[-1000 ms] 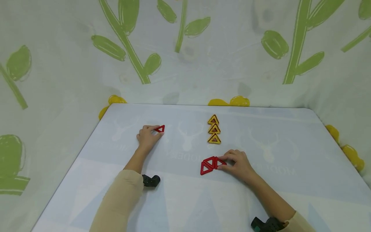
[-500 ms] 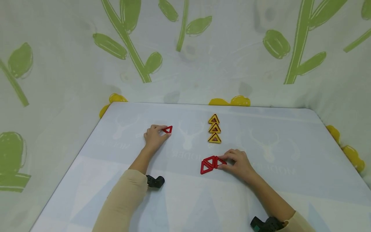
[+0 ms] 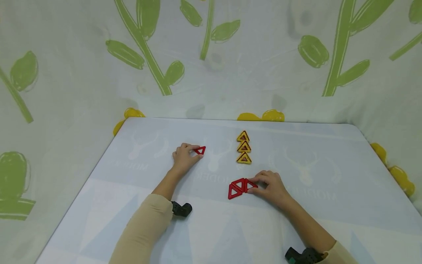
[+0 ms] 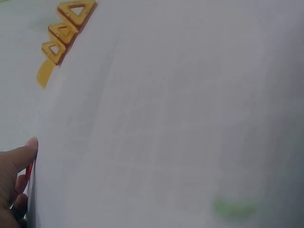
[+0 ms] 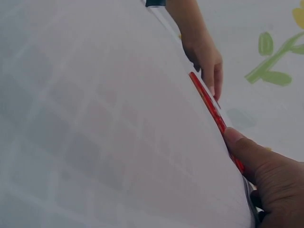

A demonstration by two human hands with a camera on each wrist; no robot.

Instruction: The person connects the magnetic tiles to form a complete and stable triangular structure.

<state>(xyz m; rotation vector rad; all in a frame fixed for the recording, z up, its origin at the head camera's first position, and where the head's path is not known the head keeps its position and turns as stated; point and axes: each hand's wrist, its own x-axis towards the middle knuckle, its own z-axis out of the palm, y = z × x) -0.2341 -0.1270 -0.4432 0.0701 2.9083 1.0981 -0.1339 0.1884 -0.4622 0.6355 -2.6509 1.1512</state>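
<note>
My left hand (image 3: 183, 158) pinches a small red triangular frame tile (image 3: 203, 150) between thumb and fingers, at the left-middle of the table. Only a red sliver of it shows beside the thumb in the left wrist view. Nearer and to the right, three red triangular frame tiles lie edge to edge in a fan. The fingers and thumb of my right hand (image 3: 270, 187) pinch the rightmost tile (image 3: 245, 185). The leftmost tile (image 3: 229, 191) touches the middle one. In the right wrist view the joined red tiles (image 5: 209, 102) appear edge-on, with the right thumb against them.
Three yellow triangular tiles (image 3: 244, 158) with brownish centres stand in a column beyond the red fan. The pale table (image 3: 211, 227) has faint deer prints. A white cloth (image 3: 224, 84) with green leaves surrounds its back and sides. Dark devices (image 3: 182, 209) are strapped to both wrists.
My left hand has moved right with its red triangle, closer to the yellow column and the red fan. The right hand and the fanned tiles have stayed in place.
</note>
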